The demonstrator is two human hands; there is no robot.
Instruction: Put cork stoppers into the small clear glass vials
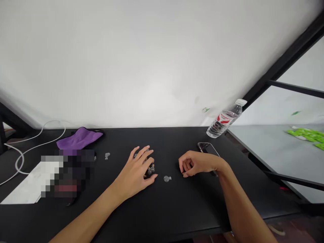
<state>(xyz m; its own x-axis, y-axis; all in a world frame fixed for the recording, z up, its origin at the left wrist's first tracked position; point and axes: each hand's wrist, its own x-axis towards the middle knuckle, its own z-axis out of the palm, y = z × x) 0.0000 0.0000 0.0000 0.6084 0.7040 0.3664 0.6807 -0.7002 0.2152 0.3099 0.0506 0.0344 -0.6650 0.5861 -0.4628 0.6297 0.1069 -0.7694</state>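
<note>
My left hand (138,170) lies open over a small cluster of tiny clear glass bottles (151,169), some with brownish tops that look like corks. Its spread fingers partly hide the cluster. Just right of my left thumb, one more small clear bottle (167,179) lies on its side on the black table (157,212). My right hand (189,163) rests on the table with its fingers curled in loosely, and nothing shows in the gap between fingers and thumb. A phone (208,147) lies partly under my right wrist.
A water bottle (224,118) leans at the back right. Another tiny clear piece (107,156) lies left of my left hand. At the left are a purple cloth (79,138), white paper (32,182), a white cable (22,158) and a blurred-out patch. A black frame (291,44) borders the right.
</note>
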